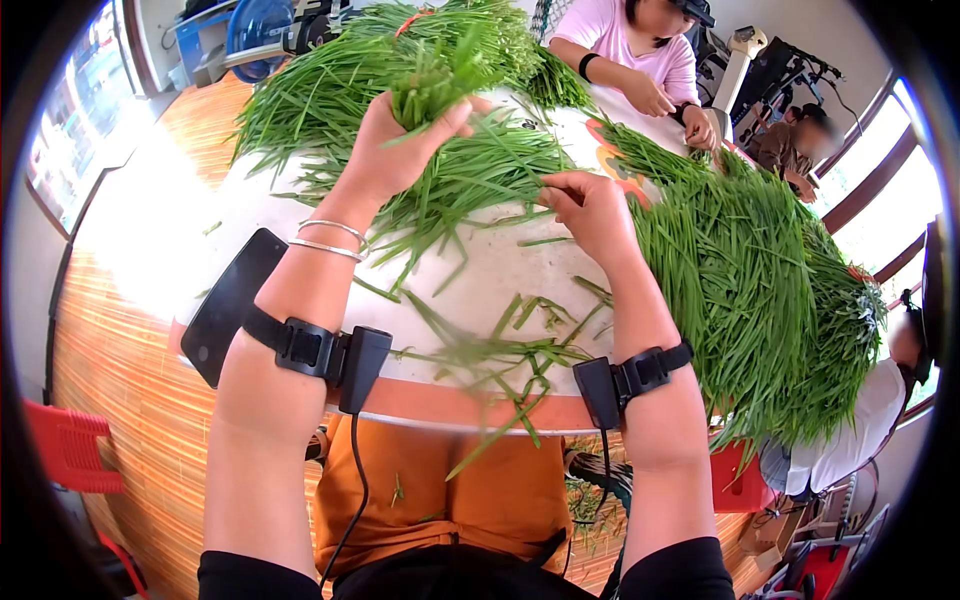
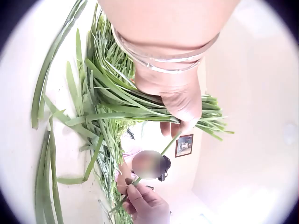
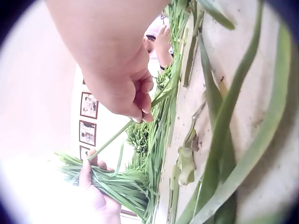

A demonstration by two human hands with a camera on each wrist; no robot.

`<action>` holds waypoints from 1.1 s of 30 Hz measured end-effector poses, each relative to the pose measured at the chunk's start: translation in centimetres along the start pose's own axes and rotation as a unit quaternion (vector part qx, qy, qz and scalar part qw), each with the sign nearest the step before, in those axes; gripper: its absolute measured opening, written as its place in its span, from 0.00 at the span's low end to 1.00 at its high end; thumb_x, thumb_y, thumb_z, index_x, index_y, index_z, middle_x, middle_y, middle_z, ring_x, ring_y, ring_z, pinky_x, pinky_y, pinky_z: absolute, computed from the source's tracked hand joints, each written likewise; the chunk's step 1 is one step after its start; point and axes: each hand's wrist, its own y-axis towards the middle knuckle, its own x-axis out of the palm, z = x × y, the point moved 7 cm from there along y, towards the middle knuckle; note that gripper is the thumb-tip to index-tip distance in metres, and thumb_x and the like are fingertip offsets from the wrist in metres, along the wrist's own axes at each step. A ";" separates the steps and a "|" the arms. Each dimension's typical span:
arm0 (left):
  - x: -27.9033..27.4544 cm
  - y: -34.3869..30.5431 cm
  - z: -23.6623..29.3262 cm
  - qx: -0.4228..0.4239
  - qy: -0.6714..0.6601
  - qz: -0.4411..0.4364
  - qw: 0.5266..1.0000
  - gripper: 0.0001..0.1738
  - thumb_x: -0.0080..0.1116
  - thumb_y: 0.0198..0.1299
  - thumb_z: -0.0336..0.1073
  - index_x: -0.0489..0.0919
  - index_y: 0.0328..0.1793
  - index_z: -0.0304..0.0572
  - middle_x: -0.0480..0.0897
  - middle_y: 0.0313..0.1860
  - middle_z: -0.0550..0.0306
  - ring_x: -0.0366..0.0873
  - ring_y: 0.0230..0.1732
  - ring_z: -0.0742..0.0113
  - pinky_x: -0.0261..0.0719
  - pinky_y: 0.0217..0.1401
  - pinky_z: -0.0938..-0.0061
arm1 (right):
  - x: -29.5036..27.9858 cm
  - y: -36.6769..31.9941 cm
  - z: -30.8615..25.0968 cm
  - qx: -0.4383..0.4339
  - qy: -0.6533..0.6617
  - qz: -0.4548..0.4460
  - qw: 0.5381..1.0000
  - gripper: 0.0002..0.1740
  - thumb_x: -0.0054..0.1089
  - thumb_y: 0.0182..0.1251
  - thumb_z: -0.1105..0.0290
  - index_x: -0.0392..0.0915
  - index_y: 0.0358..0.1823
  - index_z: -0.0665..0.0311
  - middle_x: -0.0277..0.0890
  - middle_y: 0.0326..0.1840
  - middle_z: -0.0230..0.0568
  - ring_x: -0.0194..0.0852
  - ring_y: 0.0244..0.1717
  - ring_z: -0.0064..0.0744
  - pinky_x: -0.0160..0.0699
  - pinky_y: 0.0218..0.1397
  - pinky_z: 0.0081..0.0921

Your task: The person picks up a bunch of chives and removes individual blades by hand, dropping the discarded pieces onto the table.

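Note:
My left hand (image 1: 385, 160) is raised over the table and grips a bunch of garlic chives (image 1: 425, 100), cut ends up and long leaves trailing down. To its right, my right hand (image 1: 592, 212) pinches a single chive blade (image 3: 114, 136) between thumb and fingertips. In the right wrist view that blade stretches across to the bunch in my left hand. Under both hands lies a loose heap of chives (image 1: 475, 165) on the white tabletop (image 1: 400, 335). Stray leaves and scraps (image 1: 530, 360) lie near the table's front edge.
A big chive pile (image 1: 740, 300) covers the table's right side, and another pile (image 1: 310, 100) stands at the back left. A black phone (image 1: 235, 300) lies by my left forearm. Across the table a person in pink (image 1: 625, 55) works with both hands. Others sit at the right.

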 end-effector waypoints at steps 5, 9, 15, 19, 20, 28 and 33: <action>-1.1 0.1 -0.1 -0.002 -0.073 0.043 0.996 0.09 0.55 0.61 0.36 0.78 0.42 0.40 0.82 0.39 0.54 0.77 0.35 0.72 0.75 0.44 0.75 | -1.2 0.0 0.1 0.002 -0.125 0.029 0.992 0.12 0.61 0.55 0.70 0.81 0.40 0.65 0.79 0.24 0.39 0.74 0.22 0.25 0.73 0.30 0.23; -2.5 0.1 -0.3 -0.005 -0.081 0.101 0.992 0.09 0.58 0.59 0.38 0.77 0.41 0.41 0.80 0.31 0.59 0.74 0.32 0.72 0.72 0.40 0.77 | -2.0 0.6 2.2 0.014 -0.116 0.039 0.992 0.12 0.61 0.53 0.69 0.81 0.39 0.65 0.79 0.25 0.40 0.76 0.22 0.26 0.73 0.31 0.23; -2.0 -0.1 -0.2 0.003 0.011 0.105 0.994 0.13 0.60 0.58 0.42 0.79 0.39 0.39 0.78 0.27 0.65 0.72 0.30 0.78 0.70 0.38 0.80 | -3.4 0.9 2.7 0.039 0.211 0.105 0.971 0.10 0.55 0.63 0.69 0.75 0.40 0.69 0.81 0.30 0.37 0.75 0.22 0.20 0.68 0.25 0.18; 0.6 -0.5 -0.3 -0.036 0.014 0.006 0.999 0.12 0.60 0.58 0.39 0.79 0.41 0.38 0.79 0.29 0.66 0.72 0.31 0.79 0.71 0.36 0.80 | -2.4 0.3 0.5 0.015 0.380 0.048 0.923 0.08 0.54 0.65 0.69 0.75 0.40 0.66 0.80 0.31 0.35 0.72 0.26 0.15 0.62 0.28 0.12; 1.4 -0.7 -0.5 -0.048 0.025 -0.029 0.998 0.12 0.61 0.57 0.37 0.78 0.42 0.37 0.80 0.31 0.65 0.72 0.32 0.80 0.72 0.37 0.80 | -2.3 0.4 0.6 0.015 0.380 0.048 0.923 0.08 0.54 0.65 0.69 0.75 0.40 0.66 0.80 0.31 0.35 0.72 0.26 0.15 0.62 0.28 0.12; 3.4 -1.6 -0.5 -0.083 0.097 -0.168 0.978 0.11 0.64 0.51 0.28 0.78 0.40 0.34 0.81 0.31 0.61 0.73 0.32 0.77 0.73 0.39 0.77 | -0.6 -0.8 -2.3 -0.037 0.314 -0.018 0.948 0.10 0.61 0.59 0.75 0.76 0.42 0.67 0.75 0.31 0.26 0.67 0.30 0.11 0.65 0.33 0.12; 3.5 -1.5 -0.8 -0.076 0.127 -0.182 0.972 0.12 0.64 0.48 0.27 0.78 0.39 0.36 0.81 0.30 0.58 0.72 0.31 0.75 0.73 0.39 0.77 | 0.3 -0.9 -2.4 -0.067 0.279 -0.045 0.957 0.12 0.63 0.55 0.78 0.76 0.42 0.68 0.74 0.31 0.25 0.65 0.29 0.11 0.65 0.32 0.12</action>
